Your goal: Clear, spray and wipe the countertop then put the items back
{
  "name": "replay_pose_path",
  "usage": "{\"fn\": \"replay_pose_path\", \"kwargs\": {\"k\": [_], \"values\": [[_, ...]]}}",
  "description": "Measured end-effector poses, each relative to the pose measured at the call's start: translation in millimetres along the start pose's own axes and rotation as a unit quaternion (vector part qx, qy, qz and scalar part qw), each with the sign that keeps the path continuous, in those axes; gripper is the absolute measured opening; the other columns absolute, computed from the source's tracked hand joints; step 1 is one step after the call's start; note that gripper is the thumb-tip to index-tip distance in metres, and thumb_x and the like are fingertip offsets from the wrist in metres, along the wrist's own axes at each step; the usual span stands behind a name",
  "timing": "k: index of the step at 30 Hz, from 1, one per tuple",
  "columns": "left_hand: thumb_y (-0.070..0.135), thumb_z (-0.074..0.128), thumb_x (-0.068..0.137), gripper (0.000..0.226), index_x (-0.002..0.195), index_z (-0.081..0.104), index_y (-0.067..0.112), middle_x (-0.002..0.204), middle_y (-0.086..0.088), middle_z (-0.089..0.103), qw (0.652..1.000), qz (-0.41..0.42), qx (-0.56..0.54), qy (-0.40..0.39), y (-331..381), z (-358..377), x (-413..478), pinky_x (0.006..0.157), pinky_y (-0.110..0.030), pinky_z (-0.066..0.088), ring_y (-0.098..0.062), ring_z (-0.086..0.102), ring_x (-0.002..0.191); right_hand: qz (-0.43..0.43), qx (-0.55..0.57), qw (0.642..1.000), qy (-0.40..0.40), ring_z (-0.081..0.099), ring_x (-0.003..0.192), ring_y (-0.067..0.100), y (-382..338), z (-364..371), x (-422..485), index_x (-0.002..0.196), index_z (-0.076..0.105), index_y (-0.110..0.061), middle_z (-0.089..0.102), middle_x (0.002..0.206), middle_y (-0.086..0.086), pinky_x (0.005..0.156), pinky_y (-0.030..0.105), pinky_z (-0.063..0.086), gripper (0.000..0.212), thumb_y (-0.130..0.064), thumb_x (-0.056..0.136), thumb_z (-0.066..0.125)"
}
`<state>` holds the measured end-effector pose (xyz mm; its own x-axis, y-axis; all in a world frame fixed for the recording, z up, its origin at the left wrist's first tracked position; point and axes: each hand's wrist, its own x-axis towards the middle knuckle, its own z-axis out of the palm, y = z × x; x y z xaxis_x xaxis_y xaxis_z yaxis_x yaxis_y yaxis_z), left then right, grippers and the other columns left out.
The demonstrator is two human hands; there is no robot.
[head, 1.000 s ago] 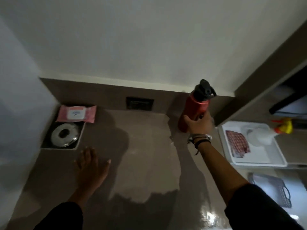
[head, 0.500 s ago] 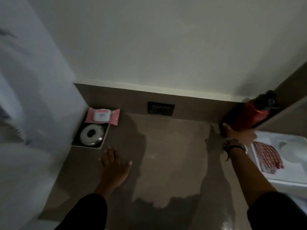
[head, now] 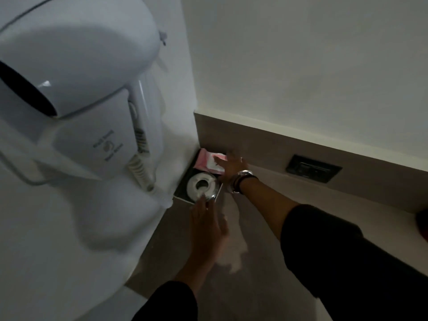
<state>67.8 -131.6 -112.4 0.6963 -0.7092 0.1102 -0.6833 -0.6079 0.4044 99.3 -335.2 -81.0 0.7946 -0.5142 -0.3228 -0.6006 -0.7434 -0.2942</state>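
A pink pack of wipes (head: 209, 162) lies in the far left corner of the brown countertop (head: 259, 288), on the back edge of a small dark tray (head: 181, 193). A round shiny metal lid (head: 194, 187) sits in that tray. My right hand (head: 231, 166) reaches across, fingers spread and resting on the pack; the hand is blurred. My left hand (head: 206, 224) lies flat and open on the counter, its fingertips at the tray's near edge by the lid. A sliver of the red bottle (head: 423, 224) shows at the right edge.
A large white wall-mounted hair dryer (head: 76, 93) with a coiled cord juts out close on the left. A black socket plate (head: 313, 169) sits in the backsplash. White wall rises behind the counter.
My right hand has let go of the red bottle at the right and swung left onto the pink wipes pack. My view turned left; the left hand slid forward to the tray.
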Motion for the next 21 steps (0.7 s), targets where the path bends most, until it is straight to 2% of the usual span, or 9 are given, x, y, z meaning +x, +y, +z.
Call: {"fn": "replay_pose_path", "kwargs": {"k": [3,5,6,9,11,13,15,18,21], "values": [[0.042,0.067,0.070,0.090,0.146,0.031,0.009,0.154,-0.026,0.028,0.997,-0.079,-0.006,0.002,-15,-14,41,0.116,-0.052,0.025,-0.041,0.028,0.142,0.029,0.006,0.999,0.043,0.037,0.132,0.039,6,3,-5,0.144,0.037,-0.037,0.040,0.144,0.015,0.108,0.045,0.029,0.069,-0.037,0.081,0.065],[0.051,0.071,0.068,0.103,0.149,0.023,0.012,0.154,-0.029,0.024,0.995,-0.085,0.017,-0.047,-19,-19,68,0.115,-0.052,0.026,-0.044,0.026,0.141,0.058,0.036,0.994,0.087,0.041,0.126,0.036,17,4,-29,0.140,0.043,-0.036,0.046,0.138,0.013,0.104,0.042,0.031,0.068,-0.043,0.077,0.066],[0.055,0.073,0.066,0.106,0.150,0.022,0.014,0.151,-0.031,0.028,0.994,-0.072,0.035,-0.076,-22,-20,78,0.113,-0.051,0.028,-0.044,0.030,0.138,0.075,0.066,0.989,0.108,0.044,0.123,0.035,23,5,-48,0.138,0.046,-0.034,0.050,0.134,0.013,0.102,0.041,0.034,0.068,-0.048,0.075,0.068],[0.052,0.078,0.062,0.101,0.145,0.037,0.013,0.130,-0.032,0.050,0.993,-0.037,0.032,-0.111,-21,-15,95,0.102,-0.047,0.039,-0.044,0.048,0.120,0.157,0.130,0.961,0.187,0.056,0.101,0.033,57,17,-130,0.126,0.060,-0.029,0.059,0.112,0.012,0.087,0.036,0.045,0.062,-0.056,0.071,0.070],[0.052,0.076,0.063,0.080,0.129,0.056,0.012,0.113,-0.028,0.061,0.998,-0.005,0.019,-0.064,-16,-11,97,0.092,-0.047,0.046,-0.043,0.057,0.104,0.242,0.140,0.934,0.224,0.059,0.093,0.035,87,32,-188,0.118,0.066,-0.027,0.061,0.104,0.012,0.080,0.038,0.049,0.057,-0.056,0.069,0.073],[0.054,0.069,0.064,0.062,0.110,0.065,0.014,0.100,-0.020,0.067,0.998,0.052,0.003,-0.029,2,-2,95,0.084,-0.045,0.049,-0.040,0.061,0.094,0.358,0.150,0.893,0.226,0.057,0.096,0.038,119,43,-233,0.119,0.065,-0.025,0.059,0.104,0.014,0.079,0.041,0.050,0.058,-0.054,0.069,0.074],[0.051,0.072,0.061,0.061,0.109,0.067,0.014,0.102,-0.018,0.069,0.995,0.094,-0.014,-0.041,36,9,90,0.088,-0.045,0.048,-0.038,0.062,0.097,0.444,0.171,0.852,0.218,0.052,0.104,0.038,145,46,-254,0.128,0.057,-0.023,0.054,0.110,0.016,0.084,0.041,0.049,0.064,-0.052,0.072,0.072],[0.047,0.083,0.059,0.073,0.121,0.064,0.015,0.119,-0.017,0.063,0.985,0.115,-0.077,-0.102,93,31,74,0.100,-0.046,0.045,-0.036,0.057,0.112,0.470,0.197,0.825,0.245,0.048,0.111,0.037,172,37,-248,0.133,0.051,-0.020,0.050,0.116,0.018,0.089,0.040,0.047,0.069,-0.052,0.075,0.071],[0.051,0.082,0.057,0.078,0.124,0.063,0.016,0.121,-0.019,0.059,0.979,0.134,-0.092,-0.126,129,46,62,0.098,-0.044,0.044,-0.037,0.055,0.113,0.474,0.184,0.830,0.228,0.046,0.114,0.037,183,22,-232,0.129,0.053,-0.020,0.050,0.119,0.017,0.092,0.042,0.045,0.072,-0.059,0.072,0.071]]}}
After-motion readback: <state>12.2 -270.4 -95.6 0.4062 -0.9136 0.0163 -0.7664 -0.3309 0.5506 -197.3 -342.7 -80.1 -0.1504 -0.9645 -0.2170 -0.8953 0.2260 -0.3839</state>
